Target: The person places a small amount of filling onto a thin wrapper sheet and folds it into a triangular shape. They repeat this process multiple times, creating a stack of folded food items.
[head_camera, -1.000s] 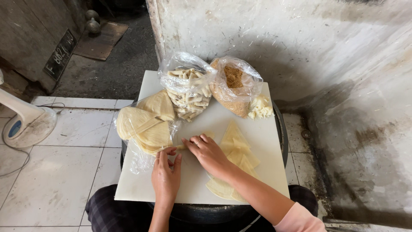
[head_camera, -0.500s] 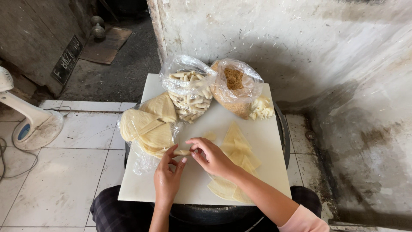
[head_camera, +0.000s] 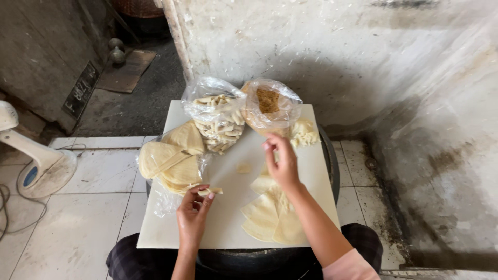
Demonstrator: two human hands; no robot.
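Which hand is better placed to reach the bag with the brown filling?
Right. The right hand is raised just below the filling bag, fingertips nearly at it, while the left hand sits lower on the white board, pinching a small dough piece.

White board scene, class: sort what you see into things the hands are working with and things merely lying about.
In use: white board; folded piece in left hand; right hand near filling bag; wrapper stack.
Lying about: fan; metal plate.

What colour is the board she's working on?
White, a plain flat board; shows best in the head view.
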